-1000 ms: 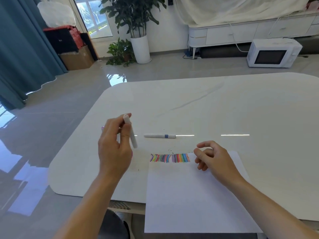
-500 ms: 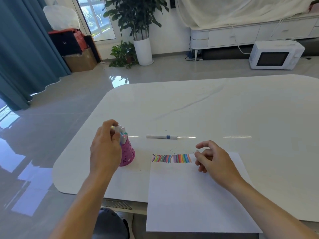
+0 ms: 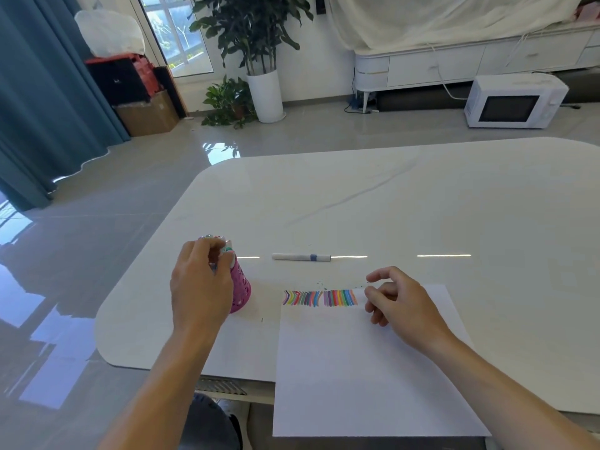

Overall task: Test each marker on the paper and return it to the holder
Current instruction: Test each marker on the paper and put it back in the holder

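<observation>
A white table (image 3: 422, 206) is seen from above, with a white sheet of paper (image 3: 357, 368) laid at its near edge and hanging slightly over it. Along the top edge of the paper a row of short coloured strokes (image 3: 319, 297) is drawn, running from the sheet's left corner toward the right. A pink perforated holder (image 3: 241, 289) is stood upright on the table just left of the paper, and the capped ends of several markers (image 3: 227, 249) are seen rising from its mouth. The left hand (image 3: 201, 284) is held over the holder, its fingers curled down around the marker tops; whether a marker is actually pinched cannot be told, since the fingertips are hidden by the back of the hand. The right hand (image 3: 399, 303) is rested on the upper right part of the paper, just beside the end of the strokes, with its fingers loosely curled and nothing held in them. A single white marker with a blue band (image 3: 302, 256) is laid flat on the table beyond the paper, apart from both hands and to the right of the holder. On the floor beyond the table a white microwave (image 3: 514, 103), a potted plant (image 3: 256, 43), a cardboard box (image 3: 147, 116) and a blue curtain (image 3: 39, 92) are visible.
</observation>
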